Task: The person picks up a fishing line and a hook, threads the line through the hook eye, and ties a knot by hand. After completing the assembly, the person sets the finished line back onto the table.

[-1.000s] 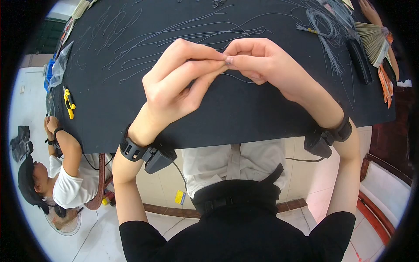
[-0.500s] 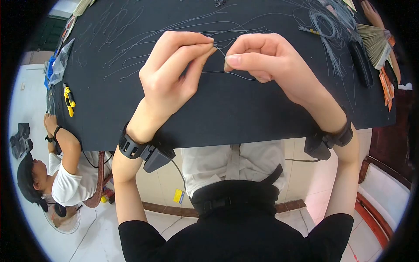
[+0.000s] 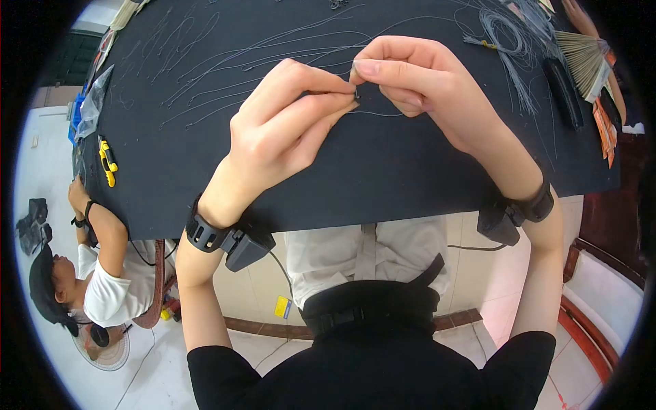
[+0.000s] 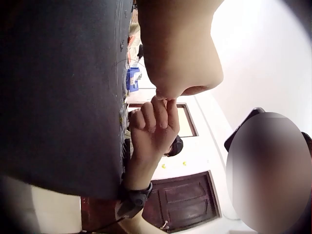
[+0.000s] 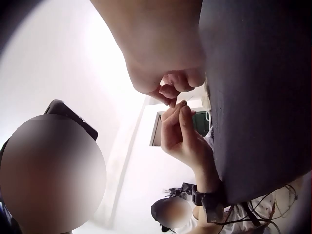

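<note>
Over the dark table, my left hand (image 3: 277, 130) pinches a small dark bit (image 3: 357, 96) of a thin grey line between thumb and fingertips. My right hand (image 3: 430, 78) is just above and beside those fingertips, its thumb and forefinger pinched on the same line; its other fingers are curled in. Most of the held line is hidden by the fingers. In the left wrist view the right hand (image 4: 153, 122) meets the left one at the fingertips. The right wrist view shows the left hand (image 5: 183, 134) from below, fingertips together.
Several thin grey lines (image 3: 273, 61) lie across the dark table (image 3: 383, 184). A coiled bundle of line (image 3: 509, 37), a black case (image 3: 564, 96) and a fanned bundle of strips (image 3: 581, 65) are at right. Yellow cutters (image 3: 108, 161) lie at left, near another person (image 3: 113, 287).
My hands parted with the line stretched between them, then came close again. The right hand moved up above the left fingertips, while the left shifted back right and slightly down.
</note>
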A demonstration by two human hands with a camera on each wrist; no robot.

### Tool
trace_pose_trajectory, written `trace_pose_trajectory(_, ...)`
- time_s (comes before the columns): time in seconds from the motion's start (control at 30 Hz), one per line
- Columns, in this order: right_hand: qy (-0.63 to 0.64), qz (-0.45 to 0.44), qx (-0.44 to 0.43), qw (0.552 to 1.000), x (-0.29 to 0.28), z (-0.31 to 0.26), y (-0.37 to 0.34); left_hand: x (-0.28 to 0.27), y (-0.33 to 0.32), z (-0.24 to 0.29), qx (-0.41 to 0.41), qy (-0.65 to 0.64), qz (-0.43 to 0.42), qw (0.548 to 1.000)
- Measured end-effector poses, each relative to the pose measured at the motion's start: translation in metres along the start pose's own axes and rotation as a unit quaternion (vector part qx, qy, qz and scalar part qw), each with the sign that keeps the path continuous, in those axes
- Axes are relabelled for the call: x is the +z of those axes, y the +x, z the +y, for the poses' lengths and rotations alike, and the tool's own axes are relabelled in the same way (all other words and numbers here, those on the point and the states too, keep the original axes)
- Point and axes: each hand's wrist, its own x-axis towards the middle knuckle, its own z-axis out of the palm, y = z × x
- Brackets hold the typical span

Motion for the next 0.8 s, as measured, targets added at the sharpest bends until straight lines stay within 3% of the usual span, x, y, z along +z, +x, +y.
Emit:
trace_pose_trajectory(0.23,0.071,-0.019,0.052,0.996,0.0,0.001,0.002,-0.001,0.0,0.001,0.043,-0.011,0.025,0.999)
trace_pose_trajectory(0.37,0.035,-0.017,0.067,0.997,0.003,0.006,0.003,-0.001,0.0,0.002,0.051,-0.017,0.024,0.998)
trace_pose_trajectory(0.8,0.009,-0.018,0.088,0.996,0.01,0.005,-0.001,-0.007,-0.003,-0.006,-0.025,0.057,0.084,0.995)
